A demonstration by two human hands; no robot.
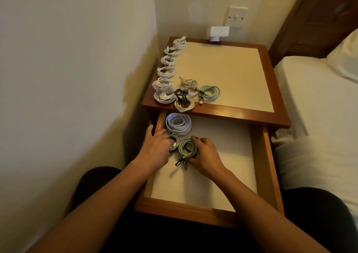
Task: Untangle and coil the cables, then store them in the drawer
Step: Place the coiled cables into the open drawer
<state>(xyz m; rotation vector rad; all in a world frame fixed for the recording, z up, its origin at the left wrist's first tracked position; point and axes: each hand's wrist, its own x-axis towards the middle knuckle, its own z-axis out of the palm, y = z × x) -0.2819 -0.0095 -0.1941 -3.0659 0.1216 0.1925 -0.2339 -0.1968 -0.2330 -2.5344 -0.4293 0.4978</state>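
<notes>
The wooden drawer [259,167] of the bedside table stands pulled out below me. In its far left corner lies a large white coil [178,124]. My right hand [205,156] grips a green coiled cable [185,148] whose dark plugs stick out toward me. My left hand [157,146] rests on a small dark and pale coil [174,143] beside it, fingers curled over it. On the table top [232,74] several white coils [166,72] line the left edge, with a dark cable [181,96], a beige coil [188,83] and a mint coil [210,92] near the front.
A wall runs close along the left of the table. A bed with white sheets [313,107] stands to the right. A white plug adapter [219,32] sits at the table's back edge under a wall switch [237,16]. My knees flank the drawer front.
</notes>
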